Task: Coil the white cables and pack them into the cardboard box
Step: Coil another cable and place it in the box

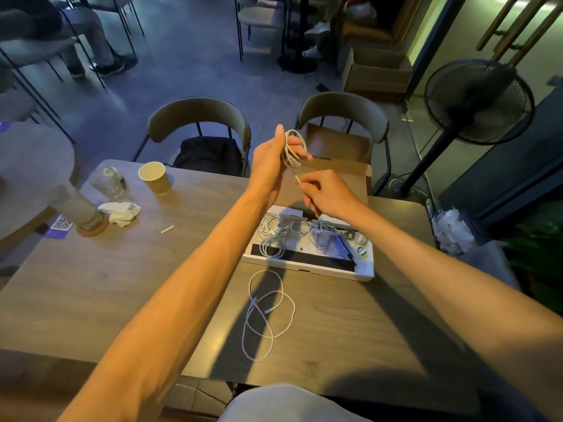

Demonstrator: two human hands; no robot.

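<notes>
My left hand [272, 161] is raised above the table and holds a white cable [295, 147] wound into a small coil around its fingers. Just below it, my right hand [327, 191] pinches the loose plug end of that same cable. Under both hands lies the open cardboard box [364, 271], shallow and white inside, with several coiled white cables [274, 233] in it. Another white cable [268, 312] lies uncoiled in loose loops on the table in front of the box.
A paper cup [154, 177], a clear bottle [108, 181], a crumpled tissue [120, 211] and a small white stick [167, 229] sit on the wooden table [122, 284] at left. Two chairs [198, 126] stand behind it, a black fan [478, 100] at right.
</notes>
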